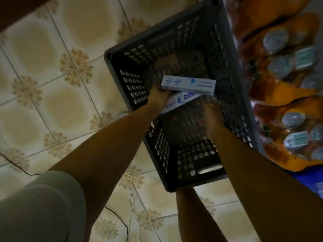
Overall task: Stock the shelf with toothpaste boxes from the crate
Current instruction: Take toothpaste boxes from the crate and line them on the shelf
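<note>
Left hand (158, 96) fingers around toothpaste boxes (188, 84), right hand (212, 116) unclear, above crate (174, 182), tiled floor (52, 84).

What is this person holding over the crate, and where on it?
The left hand grips two toothpaste boxes by their left ends. The right hand is too blurred to tell.

The view is dim and warm-toned, with the brightest areas on the patterned beige floor tiles (52, 70) to the left of the hands. The dark grey perforated plastic crate (232, 55) is nearly black inside, and floor light shows through its holes. The left hand (158, 97) and right hand (212, 117) are underexposed and soft, the right one smeared by motion. The white and blue toothpaste boxes (188, 84) at the hands stand out as the palest things. To the right, orange packaged goods (279, 49) are heavily blurred. Straight tile lines bend toward the edges.
</note>
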Tool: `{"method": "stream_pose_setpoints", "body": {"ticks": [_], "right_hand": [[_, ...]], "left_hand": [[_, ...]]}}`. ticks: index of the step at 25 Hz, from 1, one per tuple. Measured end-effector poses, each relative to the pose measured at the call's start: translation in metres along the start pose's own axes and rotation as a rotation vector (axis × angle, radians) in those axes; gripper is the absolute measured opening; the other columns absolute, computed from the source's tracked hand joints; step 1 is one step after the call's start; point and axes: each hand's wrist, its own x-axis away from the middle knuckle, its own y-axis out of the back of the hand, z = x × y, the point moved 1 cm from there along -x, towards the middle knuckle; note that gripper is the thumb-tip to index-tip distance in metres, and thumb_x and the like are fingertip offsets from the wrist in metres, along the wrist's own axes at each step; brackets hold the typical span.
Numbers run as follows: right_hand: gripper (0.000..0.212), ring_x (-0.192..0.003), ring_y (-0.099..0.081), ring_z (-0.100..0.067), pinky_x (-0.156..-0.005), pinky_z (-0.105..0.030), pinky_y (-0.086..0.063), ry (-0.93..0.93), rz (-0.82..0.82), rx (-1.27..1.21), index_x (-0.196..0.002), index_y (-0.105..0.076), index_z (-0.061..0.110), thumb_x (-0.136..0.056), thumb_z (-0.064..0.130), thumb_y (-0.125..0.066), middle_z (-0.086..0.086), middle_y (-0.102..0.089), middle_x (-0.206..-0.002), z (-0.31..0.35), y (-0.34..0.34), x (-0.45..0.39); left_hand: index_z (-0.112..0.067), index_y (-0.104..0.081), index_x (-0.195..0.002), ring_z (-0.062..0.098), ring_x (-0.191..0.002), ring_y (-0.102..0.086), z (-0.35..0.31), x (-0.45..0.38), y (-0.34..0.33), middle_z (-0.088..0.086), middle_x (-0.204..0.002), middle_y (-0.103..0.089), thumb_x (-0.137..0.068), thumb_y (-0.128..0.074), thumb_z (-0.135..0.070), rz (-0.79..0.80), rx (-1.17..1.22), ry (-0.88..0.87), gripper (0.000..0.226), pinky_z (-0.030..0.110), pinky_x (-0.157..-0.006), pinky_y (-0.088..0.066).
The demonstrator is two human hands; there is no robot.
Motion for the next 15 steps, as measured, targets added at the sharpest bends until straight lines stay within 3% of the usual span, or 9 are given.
{"method": "stream_pose_setpoints", "body": {"ticks": [4,7,8,11,13,15], "right_hand": [[0.062,-0.119,-0.050,-0.011,-0.093,-0.018,-0.048,0.238,-0.170,-0.109,-0.149,-0.033,0.015,-0.094,0.011,-0.062,-0.002,-0.051,-0.137,-0.008,-0.014,-0.046],[0.057,-0.114,-0.050,-0.008,-0.079,-0.005,-0.049,0.290,-0.178,-0.102,-0.146,-0.038,0.013,-0.094,0.009,-0.061,-0.002,-0.053,-0.133,-0.015,-0.020,-0.058],[0.051,-0.113,-0.053,-0.010,-0.082,-0.009,-0.050,0.282,-0.192,-0.112,-0.142,-0.043,0.015,-0.094,0.011,-0.062,-0.001,-0.055,-0.130,-0.016,-0.019,-0.058],[0.027,-0.110,-0.063,-0.022,-0.090,-0.039,-0.056,0.206,-0.200,-0.216,-0.120,-0.050,0.019,-0.095,0.017,-0.061,-0.007,-0.062,-0.121,-0.016,-0.013,-0.047],[0.019,-0.100,-0.069,-0.024,-0.078,-0.037,-0.060,0.177,-0.227,-0.250,-0.110,-0.053,0.015,-0.095,0.026,-0.061,-0.009,-0.067,-0.111,-0.010,-0.007,-0.022],[0.026,-0.090,-0.071,-0.022,-0.069,-0.034,-0.061,0.147,-0.268,-0.260,-0.105,-0.059,0.013,-0.093,0.035,-0.064,-0.006,-0.070,-0.102,-0.003,-0.002,0.011]], "left_hand": [[-0.007,-0.047,-0.137,0.029,-0.111,-0.059,-0.018,-0.033,-0.011,0.013,-0.127,-0.058,-0.098,-0.055,-0.017,-0.100,0.175,0.023,0.041,0.038,-0.089,-0.050],[-0.006,-0.049,-0.136,0.035,-0.113,-0.059,-0.015,-0.045,-0.020,0.018,-0.128,-0.059,-0.098,-0.055,-0.021,-0.035,0.243,0.091,0.041,0.046,-0.097,-0.050],[-0.006,-0.049,-0.136,0.037,-0.112,-0.060,-0.012,-0.047,-0.020,0.019,-0.128,-0.059,-0.098,-0.056,-0.021,-0.018,0.283,0.123,0.042,0.050,-0.097,-0.050],[-0.009,-0.046,-0.136,0.037,-0.109,-0.061,-0.012,-0.037,-0.010,0.020,-0.129,-0.058,-0.098,-0.055,-0.024,-0.038,0.357,0.163,0.042,0.053,-0.089,-0.054],[-0.011,-0.042,-0.137,0.034,-0.109,-0.061,-0.024,-0.011,0.005,0.015,-0.126,-0.057,-0.099,-0.053,-0.027,-0.069,0.350,0.143,0.043,0.044,-0.074,-0.059],[-0.013,-0.041,-0.130,0.030,-0.102,-0.062,-0.038,0.017,0.021,0.010,-0.112,-0.057,-0.098,-0.054,-0.034,-0.079,0.299,0.134,0.040,0.034,-0.058,-0.057]]}}
